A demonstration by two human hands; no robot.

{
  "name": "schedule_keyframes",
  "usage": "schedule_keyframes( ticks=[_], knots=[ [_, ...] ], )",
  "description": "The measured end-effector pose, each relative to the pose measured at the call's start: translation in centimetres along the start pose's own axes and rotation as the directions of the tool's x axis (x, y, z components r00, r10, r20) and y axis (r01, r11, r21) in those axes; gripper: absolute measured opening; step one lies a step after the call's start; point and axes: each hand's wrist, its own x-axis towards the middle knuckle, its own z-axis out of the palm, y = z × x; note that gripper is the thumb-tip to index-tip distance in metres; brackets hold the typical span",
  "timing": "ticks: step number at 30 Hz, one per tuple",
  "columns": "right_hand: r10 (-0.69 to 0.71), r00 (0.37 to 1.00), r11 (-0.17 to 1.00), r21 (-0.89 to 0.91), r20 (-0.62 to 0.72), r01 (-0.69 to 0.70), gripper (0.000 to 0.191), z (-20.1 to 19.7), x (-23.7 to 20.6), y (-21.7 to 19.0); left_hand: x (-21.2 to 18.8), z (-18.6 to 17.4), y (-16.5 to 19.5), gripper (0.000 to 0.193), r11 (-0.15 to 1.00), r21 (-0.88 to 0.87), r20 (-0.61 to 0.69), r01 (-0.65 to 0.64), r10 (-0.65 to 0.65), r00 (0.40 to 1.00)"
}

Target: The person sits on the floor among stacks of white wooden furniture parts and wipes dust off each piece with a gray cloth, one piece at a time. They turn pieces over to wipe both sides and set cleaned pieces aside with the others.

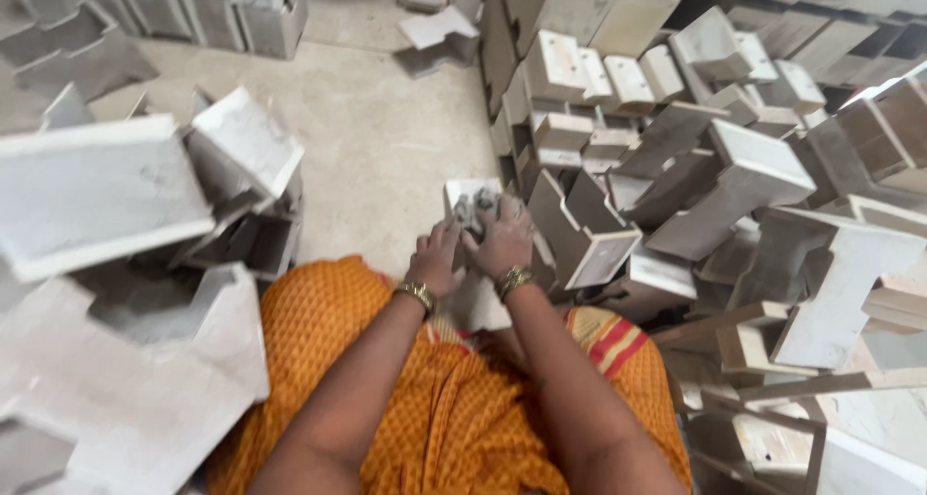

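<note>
Both my hands meet in front of my lap, over an orange patterned garment [454,408]. My left hand [435,258] and my right hand [502,236] together grip a small white block-shaped piece [470,198] with grey smears on its face. The piece stands upright between my fingers, just above the concrete floor [377,138]. Each wrist wears a gold-coloured bangle. The lower part of the piece is hidden behind my hands.
Stacks of white and grey angular cast pieces surround me: a big pile at the right [734,176], another at the left [126,263], more at the back left [203,12]. A loose piece lies on the floor at the back [439,36].
</note>
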Motion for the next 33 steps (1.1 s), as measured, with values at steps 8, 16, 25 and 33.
schedule_keyframes(
  ticks=[8, 16, 25, 33],
  knots=[
    [0.063, 0.971, 0.997, 0.032, 0.23, -0.073, 0.071, -2.1, -0.8, 1.4, -1.1, -1.8, 0.4, 0.096, 0.988, 0.038, 0.097, 0.149, -0.152, 0.984],
    [0.073, 0.965, 0.992, 0.08, 0.254, -0.096, 0.066, -1.7, -1.0, 2.2, -2.7, -1.5, 1.9, 0.097, 0.986, 0.147, 0.189, 0.076, -0.104, 0.976],
    [-0.034, 0.991, 0.995, 0.094, 0.126, 0.022, 0.058, -0.9, -2.0, 3.0, -3.1, -1.1, 3.5, 0.087, 0.982, 0.127, 0.088, 0.139, -0.151, 0.985],
    [-0.014, 0.989, 0.998, 0.059, 0.145, 0.005, 0.057, -1.2, -2.8, 2.5, -2.4, -1.2, 4.1, 0.087, 0.961, 0.1, 0.094, 0.257, -0.266, 0.959]
  ],
)
